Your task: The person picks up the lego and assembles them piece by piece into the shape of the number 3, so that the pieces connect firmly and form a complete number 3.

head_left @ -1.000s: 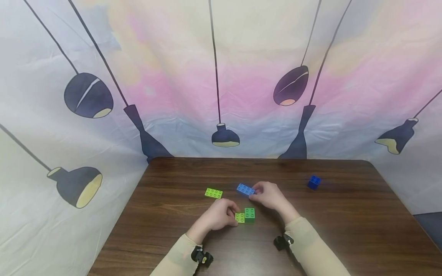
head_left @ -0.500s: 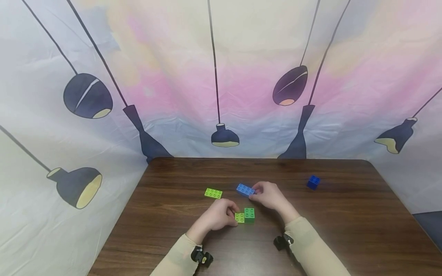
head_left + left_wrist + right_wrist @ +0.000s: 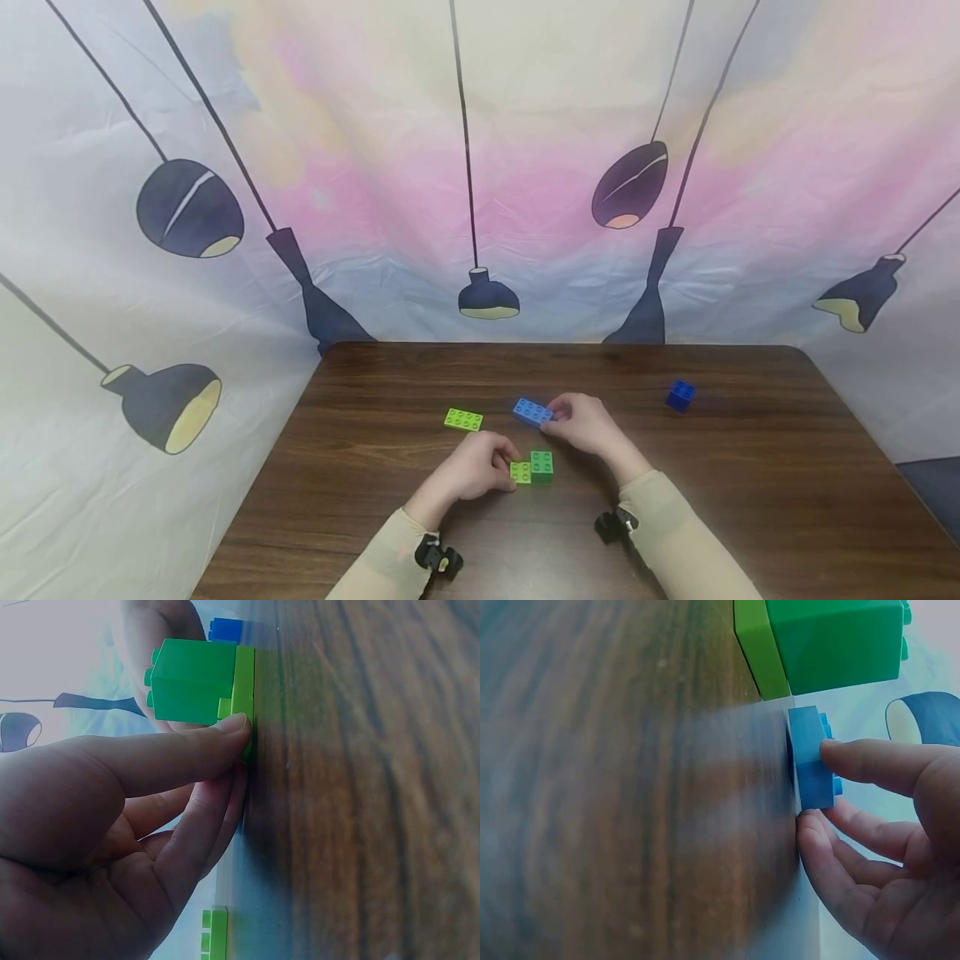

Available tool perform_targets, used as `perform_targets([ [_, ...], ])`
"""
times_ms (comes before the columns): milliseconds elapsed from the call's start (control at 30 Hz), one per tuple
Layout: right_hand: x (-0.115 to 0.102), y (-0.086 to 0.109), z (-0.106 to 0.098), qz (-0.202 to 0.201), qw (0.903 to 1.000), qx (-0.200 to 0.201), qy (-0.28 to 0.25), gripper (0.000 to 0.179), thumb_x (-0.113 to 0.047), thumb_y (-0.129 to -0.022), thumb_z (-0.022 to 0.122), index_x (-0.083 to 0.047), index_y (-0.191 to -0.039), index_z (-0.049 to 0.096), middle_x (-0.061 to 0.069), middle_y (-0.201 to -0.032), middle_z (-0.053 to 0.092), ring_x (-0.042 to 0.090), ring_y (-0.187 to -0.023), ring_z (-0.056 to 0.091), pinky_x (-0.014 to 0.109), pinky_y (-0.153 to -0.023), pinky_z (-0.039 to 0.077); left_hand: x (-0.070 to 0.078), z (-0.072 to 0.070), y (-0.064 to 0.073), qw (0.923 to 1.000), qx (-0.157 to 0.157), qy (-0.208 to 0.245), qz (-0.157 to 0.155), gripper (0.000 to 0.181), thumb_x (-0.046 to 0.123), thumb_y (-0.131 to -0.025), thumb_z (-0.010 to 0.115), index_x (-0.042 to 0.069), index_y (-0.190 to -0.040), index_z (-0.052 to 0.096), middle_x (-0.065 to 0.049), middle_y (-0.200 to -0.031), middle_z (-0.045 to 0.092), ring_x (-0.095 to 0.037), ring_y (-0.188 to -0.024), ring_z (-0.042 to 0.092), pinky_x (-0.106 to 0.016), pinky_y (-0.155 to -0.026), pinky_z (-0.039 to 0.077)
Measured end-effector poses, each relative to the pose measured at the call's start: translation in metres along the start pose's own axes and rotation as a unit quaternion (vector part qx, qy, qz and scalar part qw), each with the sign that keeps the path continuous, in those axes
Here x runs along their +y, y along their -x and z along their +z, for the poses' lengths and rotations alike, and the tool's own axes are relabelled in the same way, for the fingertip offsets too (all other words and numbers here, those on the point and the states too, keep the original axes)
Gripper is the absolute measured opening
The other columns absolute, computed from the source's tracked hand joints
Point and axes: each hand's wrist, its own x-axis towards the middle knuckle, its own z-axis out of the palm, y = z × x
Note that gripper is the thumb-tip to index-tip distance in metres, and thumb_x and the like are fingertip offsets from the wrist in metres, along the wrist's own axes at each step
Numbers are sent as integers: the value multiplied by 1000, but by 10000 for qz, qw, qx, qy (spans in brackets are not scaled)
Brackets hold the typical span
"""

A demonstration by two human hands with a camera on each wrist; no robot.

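Note:
My left hand (image 3: 472,467) pinches the left end of a thin lime building brick (image 3: 520,472), thumb on its near edge. A taller green building brick (image 3: 542,467) sits on the right part of that lime one, studs up; the left wrist view shows the green brick (image 3: 195,681) pressed onto the lime layer. Farther back, my right hand (image 3: 585,423) pinches the right end of a thin light blue building brick (image 3: 532,412) between thumb and fingers. In the right wrist view the light blue brick (image 3: 811,761) stays low at the tabletop, studs up.
A second thin lime brick (image 3: 463,419) lies behind my left hand. Off to the right, toward the back, stands a dark blue brick (image 3: 681,396). Everything rests on a brown wooden table (image 3: 750,500), with a curtain printed with lamps (image 3: 375,167) behind its far edge.

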Motion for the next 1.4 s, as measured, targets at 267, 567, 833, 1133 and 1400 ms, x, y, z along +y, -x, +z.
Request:
perform_targets([
  [267,-3,6,-16,-101,9995,-141,-280,38,-29,-91,85,-6,-119,75,4,-104,75,21,-99,71,46,-89,58,-1,-1,-2,9999,-29,-87,-53,28,-3,-80,89,5,-103,76,3,-75,67,-9,-69,62,-28,-62,50],
  [567,-5,21,-30,-392,9980,-346,-353,38,-34,-93,85,-9,-120,75,1,-107,76,18,-100,71,44,-88,58,-1,0,0,10000,7,-77,25,29,-4,-77,90,4,-101,75,1,-75,67,-9,-68,61,-29,-62,51],
  [833,-3,33,-35,-548,9962,-559,-375,38,-36,-92,85,-10,-119,75,0,-104,75,18,-97,71,42,-85,60,-2,0,1,10000,41,-76,3,31,-4,-77,90,6,-100,72,1,-75,67,-10,-68,62,-29,-62,51],
  [1133,1,37,-38,-725,9933,-830,-350,34,-33,-92,86,-13,-117,74,-2,-104,75,16,-98,71,42,-86,59,-3,2,-1,10000,47,-58,4,31,-4,-76,91,7,-97,71,1,-74,66,-10,-67,62,-29,-61,50],
  [1400,1,38,-40,-851,9913,-957,-294,32,-30,-91,87,-13,-115,74,-3,-101,75,16,-96,71,39,-83,60,-4,1,-1,10000,61,-40,55,30,-5,-76,90,6,-97,71,2,-73,65,-9,-67,61,-28,-61,50],
])
